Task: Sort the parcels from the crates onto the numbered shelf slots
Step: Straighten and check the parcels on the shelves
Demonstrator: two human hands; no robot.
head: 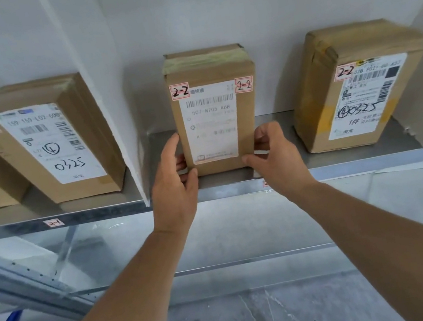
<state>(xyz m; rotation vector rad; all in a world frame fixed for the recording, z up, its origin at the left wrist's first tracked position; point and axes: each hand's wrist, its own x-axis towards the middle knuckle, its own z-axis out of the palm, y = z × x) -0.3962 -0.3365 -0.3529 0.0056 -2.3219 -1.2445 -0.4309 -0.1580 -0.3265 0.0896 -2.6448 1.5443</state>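
Both hands (172,178) (274,153) grip parcel (214,120) — upright, label fwd.

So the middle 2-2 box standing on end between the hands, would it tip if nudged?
The middle box stands tall on a narrow end, so a push near the top could probably topple it. The cardboard looks stiff and taped, likely keeping its shape. Both hands, left and right, steady its lower corners.
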